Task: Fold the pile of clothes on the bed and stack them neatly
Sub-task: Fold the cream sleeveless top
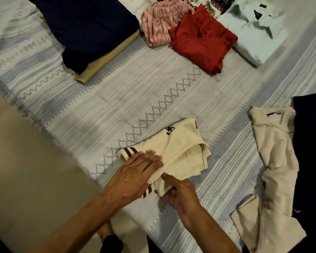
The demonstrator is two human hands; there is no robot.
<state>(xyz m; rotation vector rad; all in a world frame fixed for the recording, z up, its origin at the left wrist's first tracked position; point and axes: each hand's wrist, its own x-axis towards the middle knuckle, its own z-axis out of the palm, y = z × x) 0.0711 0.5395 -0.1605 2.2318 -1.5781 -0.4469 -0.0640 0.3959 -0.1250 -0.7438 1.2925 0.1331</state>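
Note:
A cream garment with dark red stripes and a small dark red emblem (pixel 179 143) lies partly folded near the bed's front edge. My left hand (pixel 135 174) presses flat on its left part, fingers straight. My right hand (pixel 181 196) pinches the garment's near corner from below. A folded stack, navy on top of tan (pixel 91 33), sits at the back left. A pink garment (pixel 157 24), a red one (pixel 202 39) and a folded pale green shirt (pixel 259 31) lie along the back.
An unfolded beige garment (pixel 274 161) sprawls at the right beside a dark navy one (pixel 312 143). The bed has a white bedspread with grey woven patterns (pixel 135 92). Tan floor (pixel 26 170) shows at the left, past the bed's edge.

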